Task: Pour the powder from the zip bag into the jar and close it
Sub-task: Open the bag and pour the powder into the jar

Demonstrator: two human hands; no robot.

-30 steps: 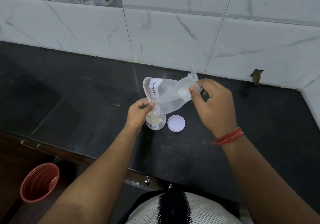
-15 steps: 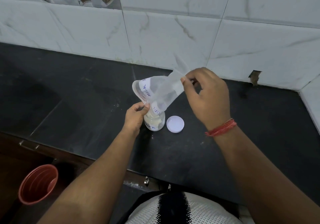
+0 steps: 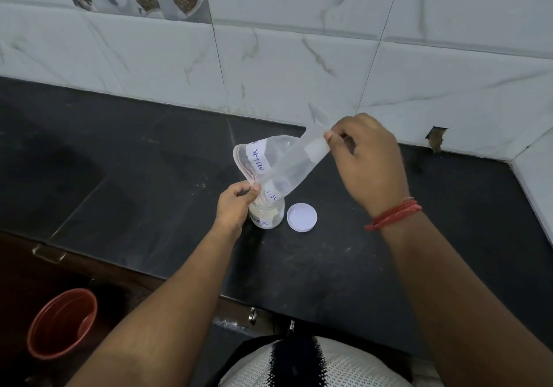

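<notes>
A clear zip bag (image 3: 278, 162) with a white "MILK" label hangs tipped over a small clear jar (image 3: 267, 214) that holds pale powder and stands on the black counter. My left hand (image 3: 236, 204) pinches the bag's open zip edge right at the jar's mouth. My right hand (image 3: 365, 159) holds the bag's bottom corner raised up and to the right. The bag looks nearly empty. The jar's white lid (image 3: 301, 216) lies flat on the counter just right of the jar.
The black stone counter (image 3: 134, 177) runs back to a white tiled wall (image 3: 299, 57). Its front edge lies close to my body. A red bucket (image 3: 61, 322) stands on the floor at the lower left. A small hole (image 3: 435, 138) shows in the wall at right.
My right hand has lifted the bag's bottom corner higher and the bag hangs steeper over the jar. My left hand stays at the jar's mouth.
</notes>
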